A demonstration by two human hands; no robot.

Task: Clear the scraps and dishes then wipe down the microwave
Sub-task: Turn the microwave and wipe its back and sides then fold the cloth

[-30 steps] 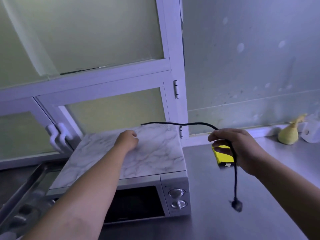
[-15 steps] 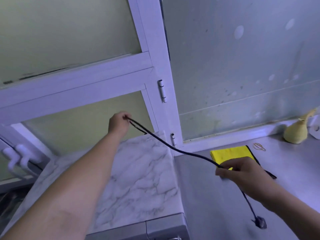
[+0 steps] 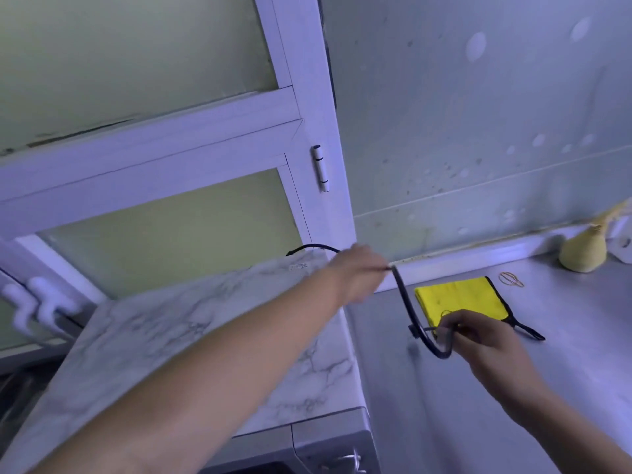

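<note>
While the left hand [image 3: 355,273] pinches the microwave cord [image 3: 405,302] and the right hand [image 3: 478,340] clasps its loop, stowing it seems underway; the yellow cloth [image 3: 458,299] probably comes next.

Marble-topped microwave [image 3: 154,319] at left, black cord [image 3: 405,302] looped beside yellow cloth [image 3: 458,299].

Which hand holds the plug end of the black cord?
The right hand, near the yellow cloth; the plug sticks out beside it. The left hand grips the cord higher up, by the back corner of the microwave.
</note>
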